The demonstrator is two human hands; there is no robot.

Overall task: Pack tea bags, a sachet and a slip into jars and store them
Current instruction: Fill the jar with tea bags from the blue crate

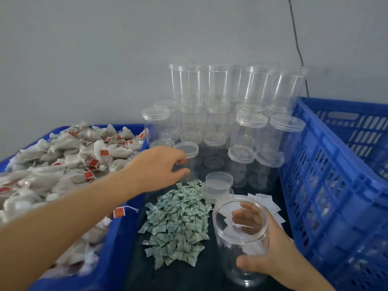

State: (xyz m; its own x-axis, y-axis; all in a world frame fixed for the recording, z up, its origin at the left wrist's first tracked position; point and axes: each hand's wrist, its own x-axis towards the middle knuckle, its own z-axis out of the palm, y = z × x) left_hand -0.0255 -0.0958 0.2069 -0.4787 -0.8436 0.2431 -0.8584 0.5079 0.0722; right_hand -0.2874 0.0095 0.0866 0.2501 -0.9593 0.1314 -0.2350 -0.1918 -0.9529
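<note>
My right hand [279, 253] grips an open, empty clear jar [222, 238] low on the dark table, fingers behind the glass and thumb in front. My left hand [161, 166] reaches forward, and its fingers and thumb curl round a lidded clear jar [189, 150] at the front of the jar group. A heap of tea bags [63, 164] with red tags fills the blue tray [117, 244] on the left. Small green sachets [178, 223] lie piled between my hands. White slips [264, 202] lie behind the open jar.
Several lidded clear jars [231, 101] stand stacked against the grey wall. A loose clear lid [219, 181] sits beside the sachets. A large blue slatted crate [336, 185] walls off the right side. A black cable [296, 34] hangs down the wall.
</note>
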